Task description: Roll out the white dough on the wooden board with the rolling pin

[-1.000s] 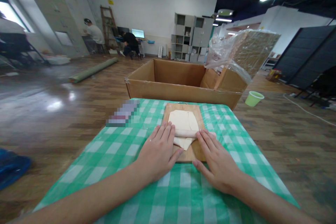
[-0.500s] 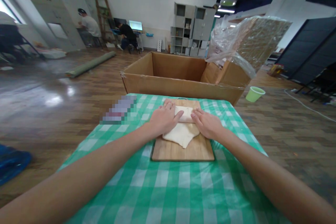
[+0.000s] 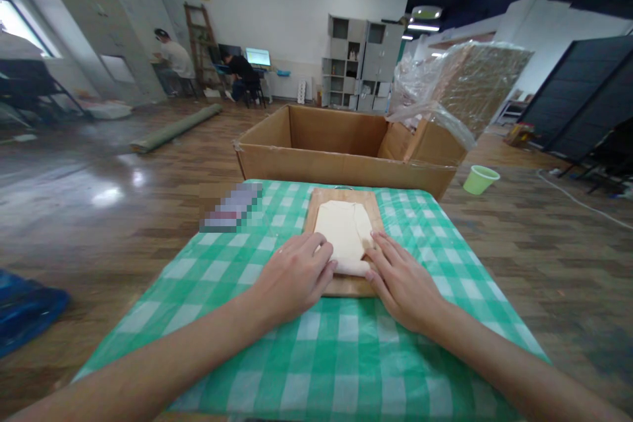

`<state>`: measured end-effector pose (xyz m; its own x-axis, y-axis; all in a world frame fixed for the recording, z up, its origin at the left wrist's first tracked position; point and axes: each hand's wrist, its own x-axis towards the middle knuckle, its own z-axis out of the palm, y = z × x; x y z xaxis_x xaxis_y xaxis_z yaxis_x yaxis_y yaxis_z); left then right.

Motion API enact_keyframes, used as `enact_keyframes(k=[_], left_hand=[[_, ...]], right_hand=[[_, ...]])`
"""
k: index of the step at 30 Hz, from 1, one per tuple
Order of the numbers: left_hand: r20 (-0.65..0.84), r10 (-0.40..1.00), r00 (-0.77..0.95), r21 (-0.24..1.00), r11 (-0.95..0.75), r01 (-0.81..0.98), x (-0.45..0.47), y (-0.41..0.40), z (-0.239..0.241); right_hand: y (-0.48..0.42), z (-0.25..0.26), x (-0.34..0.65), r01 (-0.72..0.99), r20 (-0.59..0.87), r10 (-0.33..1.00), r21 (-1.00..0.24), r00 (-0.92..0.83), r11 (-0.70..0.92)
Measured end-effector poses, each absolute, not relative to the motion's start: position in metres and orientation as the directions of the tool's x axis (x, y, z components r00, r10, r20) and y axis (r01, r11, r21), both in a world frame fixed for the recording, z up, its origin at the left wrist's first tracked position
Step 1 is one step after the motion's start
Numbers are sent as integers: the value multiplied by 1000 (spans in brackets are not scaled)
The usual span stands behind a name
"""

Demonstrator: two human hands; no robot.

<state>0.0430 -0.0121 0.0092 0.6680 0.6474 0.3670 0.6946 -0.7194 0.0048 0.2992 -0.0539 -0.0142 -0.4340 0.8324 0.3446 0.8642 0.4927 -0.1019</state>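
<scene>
Head view: two hands, one rolling pin, one sheet of dough, one cutting board. The left hand (image 3: 293,275) and the right hand (image 3: 403,280) both lie flat with fingers stretched out, palms pressed down on the two ends of the rolling pin (image 3: 352,268); neither hand is curled around anything. The rolling pin is pale, and only its middle shows between the hands. Its long axis runs left to right across the board, one end under each palm. It sits on the near edge of the dough (image 3: 345,231), close to the near end of the cutting board (image 3: 376,206). The dough is a pale, roughly rectangular sheet, longer away from the person than across. The board lies lengthwise the same way on a green and white checked tablecloth (image 3: 341,343). One open cardboard box (image 3: 341,155) stands just beyond the table, and one green cup (image 3: 481,180) sits on the floor to its right.
</scene>
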Motion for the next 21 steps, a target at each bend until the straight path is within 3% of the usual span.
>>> enact_keyframes(k=[5, 11, 16, 19, 21], left_hand=[[433, 700, 568, 55, -649, 758, 54, 10, -8], [465, 673, 575, 90, -683, 725, 56, 10, -18], [459, 688, 562, 224, -702, 676, 48, 10, -9], [588, 618, 521, 307, -767, 564, 38, 5, 12], [690, 546, 475, 288, -809, 512, 35, 0, 26]], right_hand=[[-36, -26, 297, 882, 424, 806, -32, -413, 470], [-24, -16, 296, 898, 380, 828, 19, -413, 439], [-30, -9, 288, 839, 184, 819, 93, -544, 537], [-31, -13, 291, 884, 150, 873, 9, -464, 468], [-25, -17, 299, 923, 201, 920, -127, -335, 364]])
